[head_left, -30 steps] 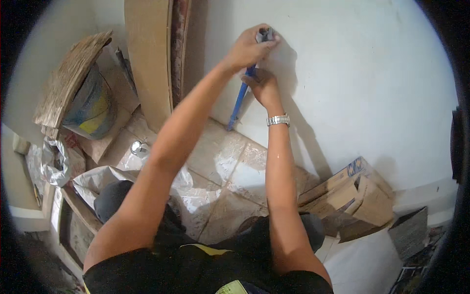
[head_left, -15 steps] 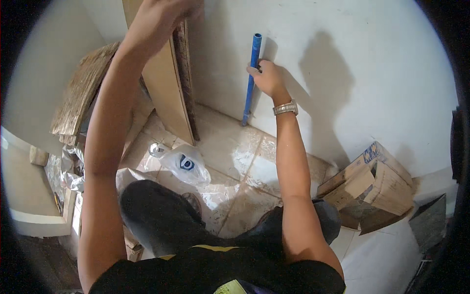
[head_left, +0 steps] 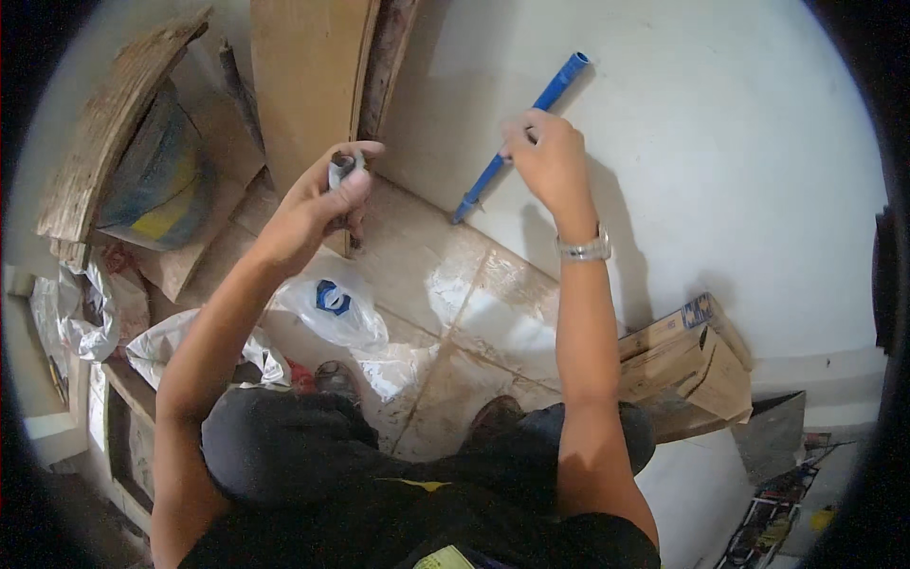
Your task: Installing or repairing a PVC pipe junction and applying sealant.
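Note:
A long blue pipe (head_left: 559, 83) stands aslant by the white wall, its open top leaning right and its lower end down where the wall meets the floor. My right hand (head_left: 552, 156), with a metal-banded watch (head_left: 586, 247) on the wrist, closes round the pipe a little above its middle. In front of the boards, my left hand (head_left: 318, 204) is curled round a short grey tube-like piece (head_left: 342, 167) with a hollow end; the fingers hide the rest of it. Between my arms a clear plastic bag (head_left: 346, 318) with a blue mark lies on the floor.
Tall wooden boards (head_left: 308, 85) lean upright beyond my left hand. To the left are a dark bucket (head_left: 166, 185) under a rough plank (head_left: 109, 123) and a silvery sack (head_left: 194, 341). An open cardboard box (head_left: 678, 370) sits right of my arm. White smears mark the tiled floor (head_left: 431, 370).
My left hand has come down from the upper edge into full view with the grey piece. The pipe's top has tipped right, with my right hand still on it. The view has shifted.

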Demonstrator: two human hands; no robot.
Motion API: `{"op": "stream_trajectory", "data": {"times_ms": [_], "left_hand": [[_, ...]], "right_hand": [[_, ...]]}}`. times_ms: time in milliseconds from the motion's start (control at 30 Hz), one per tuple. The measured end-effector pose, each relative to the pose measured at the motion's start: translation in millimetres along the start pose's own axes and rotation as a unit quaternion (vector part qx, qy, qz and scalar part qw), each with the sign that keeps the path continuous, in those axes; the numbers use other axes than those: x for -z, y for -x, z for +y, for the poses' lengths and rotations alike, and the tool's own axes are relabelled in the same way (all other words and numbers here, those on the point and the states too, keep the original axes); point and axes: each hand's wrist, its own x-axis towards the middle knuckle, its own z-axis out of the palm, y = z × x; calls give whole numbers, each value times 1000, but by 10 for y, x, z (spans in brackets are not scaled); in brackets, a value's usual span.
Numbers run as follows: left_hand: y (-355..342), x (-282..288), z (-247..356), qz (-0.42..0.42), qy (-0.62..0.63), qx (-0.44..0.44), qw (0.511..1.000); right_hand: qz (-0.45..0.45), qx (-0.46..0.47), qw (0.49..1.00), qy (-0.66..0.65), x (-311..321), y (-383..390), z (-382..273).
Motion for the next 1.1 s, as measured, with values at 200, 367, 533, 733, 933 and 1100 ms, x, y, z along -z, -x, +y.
{"op": "stream_trajectory", "data": {"times_ms": [200,367,533,733,933,1100], "left_hand": [[-334,-303,-6,-31,353,-4,935],[-621,-844,593,-45,330,-55,941],[-1162,-1299,865,-33,122,-124,984],[-1811,-1087,811,122,-517,-446,720],[-1791,-1299,1089,102,-596,-458,651],[-1998,-1459,1373,22,-643,-262,719]], "right_hand": [[-128,145,968,-159,94,270,-531],[9,210,975,-74,286,290,-659],[102,136,984,-58,916,124,-163],[100,17,993,-60,1847,164,525],[142,34,976,-164,2057,160,798],[133,32,970,-202,2048,89,880]]}}
